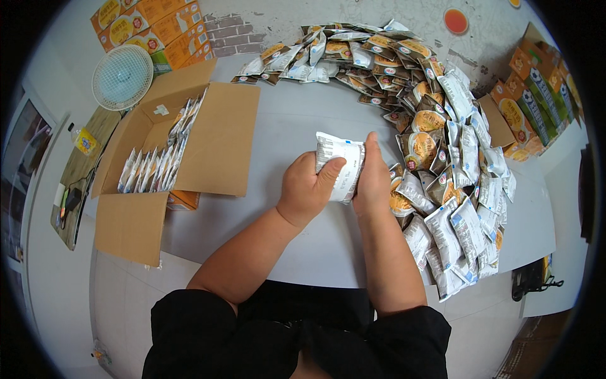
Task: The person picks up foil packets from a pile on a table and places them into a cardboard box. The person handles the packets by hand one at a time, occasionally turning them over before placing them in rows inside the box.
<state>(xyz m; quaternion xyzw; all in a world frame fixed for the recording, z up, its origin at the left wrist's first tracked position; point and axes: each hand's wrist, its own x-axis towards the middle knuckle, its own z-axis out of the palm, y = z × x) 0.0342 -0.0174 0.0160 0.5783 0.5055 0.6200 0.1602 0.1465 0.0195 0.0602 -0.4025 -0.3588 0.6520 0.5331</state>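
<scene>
A white printed pouch [348, 163] is held between my hands above the middle of the table. My left hand [300, 187] wraps its left side with the thumb across its face; the fingers behind are hidden. Along the pouch's right edge, my right hand [374, 177] presses with the thumb pointing away from me. To the left stands an open cardboard box [218, 142], its flaps spread outward. Inside, a row of pouches [149, 170] stands on edge. A large curved heap of brown-and-orange and white-backed pouches [428, 123] covers the table's far and right sides.
The grey table [284, 123] has a curved front edge near my body. Orange cartons [165, 28] are stacked at the back left, near a round fan [122, 77]. More printed cartons [530, 104] stand at right. A yellow-labelled bottle [84, 139] rests on a side shelf.
</scene>
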